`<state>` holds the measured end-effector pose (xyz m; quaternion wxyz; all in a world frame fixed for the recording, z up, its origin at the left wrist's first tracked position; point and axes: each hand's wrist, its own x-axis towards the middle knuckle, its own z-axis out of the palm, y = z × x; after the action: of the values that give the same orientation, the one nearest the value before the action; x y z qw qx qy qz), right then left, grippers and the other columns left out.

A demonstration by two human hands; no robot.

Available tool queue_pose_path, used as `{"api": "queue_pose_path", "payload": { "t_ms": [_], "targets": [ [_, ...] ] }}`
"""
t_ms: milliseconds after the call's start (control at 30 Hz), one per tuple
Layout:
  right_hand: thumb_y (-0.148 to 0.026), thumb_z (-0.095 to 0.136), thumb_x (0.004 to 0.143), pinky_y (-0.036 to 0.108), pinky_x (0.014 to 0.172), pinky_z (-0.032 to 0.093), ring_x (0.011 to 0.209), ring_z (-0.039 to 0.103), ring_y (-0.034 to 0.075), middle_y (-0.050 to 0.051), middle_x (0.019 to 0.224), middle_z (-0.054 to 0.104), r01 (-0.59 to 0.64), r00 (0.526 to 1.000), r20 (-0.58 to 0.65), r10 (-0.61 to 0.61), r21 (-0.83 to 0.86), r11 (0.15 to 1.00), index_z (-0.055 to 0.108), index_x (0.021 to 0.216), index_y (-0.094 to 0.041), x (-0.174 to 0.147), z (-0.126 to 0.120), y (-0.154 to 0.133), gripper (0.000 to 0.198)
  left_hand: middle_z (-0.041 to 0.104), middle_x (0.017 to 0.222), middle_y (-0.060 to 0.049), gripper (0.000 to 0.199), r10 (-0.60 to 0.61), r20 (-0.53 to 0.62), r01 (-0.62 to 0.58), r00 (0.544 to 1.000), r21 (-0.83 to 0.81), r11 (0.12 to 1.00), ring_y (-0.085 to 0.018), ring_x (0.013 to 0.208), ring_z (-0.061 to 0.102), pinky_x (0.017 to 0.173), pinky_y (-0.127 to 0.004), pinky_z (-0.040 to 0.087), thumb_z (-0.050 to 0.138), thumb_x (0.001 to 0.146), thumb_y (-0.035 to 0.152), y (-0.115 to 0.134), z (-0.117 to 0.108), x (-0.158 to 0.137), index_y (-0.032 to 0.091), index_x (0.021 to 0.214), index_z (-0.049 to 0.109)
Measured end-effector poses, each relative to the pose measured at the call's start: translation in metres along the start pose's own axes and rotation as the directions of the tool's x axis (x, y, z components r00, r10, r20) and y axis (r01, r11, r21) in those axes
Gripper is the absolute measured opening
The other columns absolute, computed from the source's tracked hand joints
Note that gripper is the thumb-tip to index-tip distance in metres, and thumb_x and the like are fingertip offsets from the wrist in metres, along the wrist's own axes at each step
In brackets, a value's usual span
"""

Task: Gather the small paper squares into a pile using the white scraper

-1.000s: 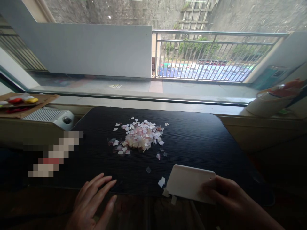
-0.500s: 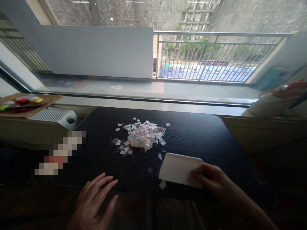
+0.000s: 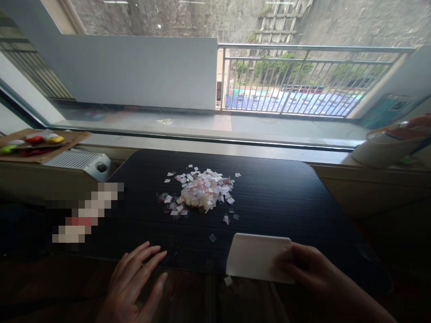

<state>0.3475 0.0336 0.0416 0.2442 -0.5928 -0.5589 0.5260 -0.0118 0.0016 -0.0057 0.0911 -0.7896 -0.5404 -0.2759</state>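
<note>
one white scraper point(image 3: 254, 257) is pinched in the right hand point(image 3: 305, 264); the left hand point(image 3: 134, 282), loosely spread, nears the table point(image 3: 286, 202).

Your left hand point(image 3: 129, 285) is at the near edge of the black table point(image 3: 279, 193), left of its middle, back upward, fingers loosely spread toward the table's far side, thumb held apart; whether it touches the table is unclear. Your right hand point(image 3: 306, 264) is by the same edge, right of the middle, thumb and fingers closed in a pinch, your right forearm point(image 3: 353, 294) slanting up to it from the table's near side
</note>
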Motion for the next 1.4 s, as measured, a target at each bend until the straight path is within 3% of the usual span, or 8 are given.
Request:
{"api": "queue_pose_path", "payload": {
  "t_ms": [200,333,400,667,833,1000,1167,1400],
  "targets": [
    [-0.039,0.063,0.073,0.026,0.059,0.051,0.066,0.066,0.021,0.003,0.069,0.074,0.079,0.984,-0.154,-0.091,-0.086,0.993,0.072,0.071,-0.019,-0.007,-0.002,0.002,0.022,0.064,0.106,-0.005,0.026,0.048,-0.032,-0.047,0.998,0.024,0.999,-0.023,0.105,0.057,0.087,-0.037,0.044,0.046,0.087,0.032,0.003,0.001,0.004,0.023,0.108,0.058],
    [-0.041,0.067,0.07,0.03,0.069,0.054,0.077,0.069,0.024,0.006,0.081,0.076,0.09,0.89,-0.444,-0.103,-0.049,0.995,0.073,0.08,-0.019,0.01,-0.001,0.006,0.025,0.064,0.106,-0.005,0.026,0.061,-0.028,-0.059,0.998,0.042,0.997,-0.022,0.106,0.057,0.087,-0.037,0.044,0.046,0.088,0.031,0.004,0.004,0.005,0.023,0.109,0.057],
    [-0.04,0.067,0.069,0.029,0.067,0.054,0.075,0.069,0.024,0.005,0.078,0.076,0.11,0.865,-0.486,-0.123,-0.055,0.992,0.073,0.079,-0.019,0.019,0.005,0.006,0.024,0.064,0.107,-0.005,0.027,0.053,-0.023,-0.052,0.998,0.046,0.998,-0.023,0.106,0.057,0.087,-0.037,0.044,0.047,0.087,0.032,0.003,0.004,0.004,0.023,0.11,0.057],
    [-0.038,0.065,0.072,0.026,0.061,0.054,0.067,0.069,0.021,0.004,0.072,0.075,0.173,0.947,-0.268,-0.176,-0.035,0.984,0.074,0.078,-0.018,0.029,0.048,-0.006,0.022,0.065,0.108,-0.004,0.028,-0.028,-0.011,0.028,1.0,0.022,0.999,-0.022,0.106,0.058,0.09,-0.038,0.046,0.052,0.084,0.031,0.005,0.004,-0.001,0.025,0.11,0.06],
    [-0.038,0.064,0.071,0.026,0.06,0.054,0.067,0.069,0.021,0.005,0.073,0.076,0.178,0.919,-0.353,-0.179,-0.034,0.983,0.073,0.076,-0.017,0.036,0.042,-0.012,0.023,0.065,0.109,-0.004,0.029,-0.086,-0.014,0.085,0.996,-0.01,0.996,-0.022,0.108,0.057,0.093,-0.04,0.047,0.054,0.083,0.029,0.007,0.004,-0.003,0.026,0.11,0.06],
    [-0.039,0.063,0.072,0.027,0.058,0.054,0.064,0.069,0.022,0.006,0.074,0.076,0.16,0.963,-0.209,-0.168,-0.056,0.986,0.074,0.079,-0.016,0.032,0.041,-0.014,0.027,0.065,0.108,-0.004,0.028,-0.103,-0.014,0.103,0.995,-0.018,0.995,-0.022,0.108,0.058,0.094,-0.04,0.046,0.054,0.083,0.028,0.008,0.002,-0.004,0.026,0.11,0.06],
    [-0.043,0.066,0.071,0.027,0.065,0.055,0.073,0.07,0.024,0.006,0.079,0.077,0.123,0.947,-0.285,-0.149,-0.108,0.987,0.074,0.08,-0.018,0.023,0.04,-0.013,0.028,0.065,0.109,-0.004,0.028,-0.111,-0.004,0.111,0.994,-0.014,0.994,-0.023,0.109,0.057,0.093,-0.042,0.046,0.054,0.083,0.028,0.009,0.002,-0.003,0.027,0.111,0.059],
    [-0.044,0.062,0.073,0.025,0.063,0.055,0.07,0.069,0.023,0.006,0.075,0.076,0.12,0.974,-0.185,-0.129,-0.059,0.991,0.074,0.076,-0.019,0.015,0.048,-0.014,0.029,0.064,0.109,-0.005,0.028,-0.124,0.006,0.124,0.992,-0.007,0.992,-0.024,0.11,0.056,0.093,-0.045,0.045,0.053,0.083,0.026,0.01,0.002,-0.003,0.026,0.111,0.058]
  ]
}}
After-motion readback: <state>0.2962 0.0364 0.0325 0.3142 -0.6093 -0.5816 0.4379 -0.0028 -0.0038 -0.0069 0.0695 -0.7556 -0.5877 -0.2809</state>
